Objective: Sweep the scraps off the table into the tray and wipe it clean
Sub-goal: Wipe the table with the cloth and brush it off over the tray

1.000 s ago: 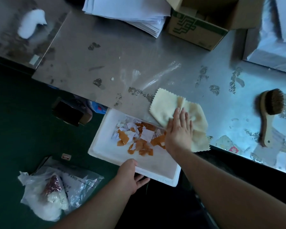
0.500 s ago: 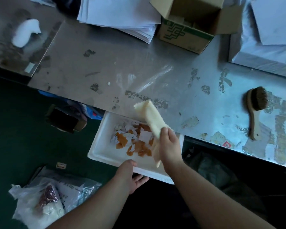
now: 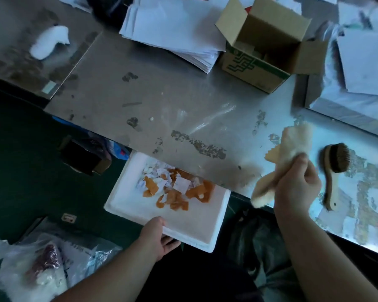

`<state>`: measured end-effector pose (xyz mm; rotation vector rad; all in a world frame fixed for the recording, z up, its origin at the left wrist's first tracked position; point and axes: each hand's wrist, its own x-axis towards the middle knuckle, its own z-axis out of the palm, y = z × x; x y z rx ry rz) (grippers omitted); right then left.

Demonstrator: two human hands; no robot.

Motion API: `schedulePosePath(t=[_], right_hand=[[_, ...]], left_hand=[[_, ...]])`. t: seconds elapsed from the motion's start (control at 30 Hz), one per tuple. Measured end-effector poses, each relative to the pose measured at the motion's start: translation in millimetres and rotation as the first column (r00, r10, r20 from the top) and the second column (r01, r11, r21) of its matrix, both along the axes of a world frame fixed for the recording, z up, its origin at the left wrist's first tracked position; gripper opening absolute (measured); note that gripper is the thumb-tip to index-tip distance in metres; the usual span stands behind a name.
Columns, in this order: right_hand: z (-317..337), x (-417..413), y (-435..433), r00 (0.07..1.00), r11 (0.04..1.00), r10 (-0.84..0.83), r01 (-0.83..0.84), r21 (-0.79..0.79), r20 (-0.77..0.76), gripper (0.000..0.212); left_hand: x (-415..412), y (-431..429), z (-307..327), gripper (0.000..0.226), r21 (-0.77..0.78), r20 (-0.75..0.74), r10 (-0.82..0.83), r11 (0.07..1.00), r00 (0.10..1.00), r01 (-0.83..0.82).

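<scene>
1. Left hand (image 3: pixel 155 236) pinches the tray (image 3: pixel 194 232) by its near rim, thumb on top. I judge this one-edge hold could tip it, spilling the scraps (image 3: pixel 175 190) piled inside.
2. Right hand (image 3: pixel 297 188) fists the bunched cloth (image 3: pixel 292 144) above the table (image 3: pixel 183 94). A wide wipe could knock the brush (image 3: pixel 336 158) off.

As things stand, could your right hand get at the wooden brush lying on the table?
Probably yes: the brush lies just beside the right hand on the table with nothing between them, though that hand grips the cloth.
</scene>
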<state>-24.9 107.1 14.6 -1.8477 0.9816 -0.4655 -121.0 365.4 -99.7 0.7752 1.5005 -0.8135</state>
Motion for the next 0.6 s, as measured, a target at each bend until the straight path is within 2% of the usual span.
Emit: schedulePosePath(t=[0.1, 0.2, 0.27, 0.43, 0.6], right_hand=[[-47.5, 3.0, -7.7, 0.95, 0.96, 0.135, -0.196, -0.201, -0.283, 0.047], [-97.6, 9.3, -15.3, 0.832, 0.906, 0.246, -0.379, -0.188, -0.497, 0.052], [-115.4, 24.4, -18.9, 0.8, 0.875, 0.274, -0.438, -0.207, -0.534, 0.052], [-120.5, 91.6, -29.0, 0.82, 0.864, 0.219, -0.414, -0.285, -0.529, 0.056], [-122.4, 164.4, -35.0, 0.718, 0.753, 0.348, -0.597, -0.277, -0.603, 0.063]], left_hand=[[-1.2, -3.6, -0.8, 0.009, 0.023, 0.022, -0.004, 1.0, 1.0, 0.004], [-3.9, -8.1, 0.4, 0.014, 0.026, 0.016, 0.012, 1.0, 1.0, -0.012], [-4.0, -12.4, 0.6, 0.015, 0.017, 0.004, 0.013, 1.0, 1.0, -0.013], [4.7, -25.4, -6.6, 0.011, 0.026, -0.05, 0.025, 0.999, 0.998, -0.023], [23.4, -27.9, -22.4, 0.012, 0.062, -0.006, 0.018, 0.998, 1.0, -0.018]])
